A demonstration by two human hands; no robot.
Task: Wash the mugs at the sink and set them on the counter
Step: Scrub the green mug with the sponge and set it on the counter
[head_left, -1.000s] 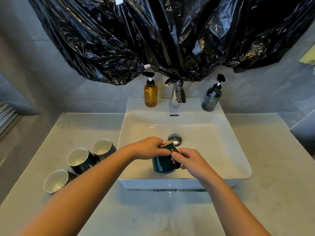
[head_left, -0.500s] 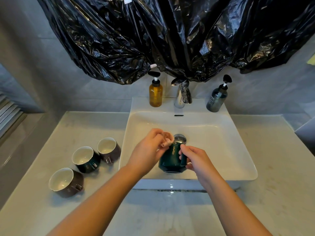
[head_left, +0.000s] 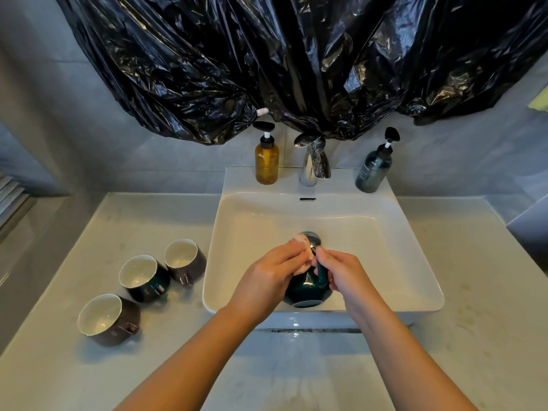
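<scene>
A dark green mug (head_left: 307, 292) is held tipped over the white sink (head_left: 415, 295), its base toward me. My right hand (head_left: 338, 272) grips its handle. My left hand (head_left: 271, 272) holds a small pink-white sponge (head_left: 299, 241) against the mug's upper side; most of the sponge is hidden by my fingers. Three more mugs stand on the counter to the left: a brown mug (head_left: 108, 320) nearest me, a dark green one (head_left: 143, 277) in the middle and a second brown mug (head_left: 184, 261) beside the sink.
A chrome tap (head_left: 314, 161) stands at the sink's back, with an amber pump bottle (head_left: 267, 163) left of it and a grey pump bottle (head_left: 374, 170) right. Black plastic sheeting (head_left: 296, 60) hangs on the wall above. The pale counter (head_left: 474, 292) extends to the right. A chrome drain plug (head_left: 312, 237) sits mid-basin.
The mug has been tipped further, so its base now faces me. My left hand has shifted with the sponge up to the mug's far side. The view has moved slightly.
</scene>
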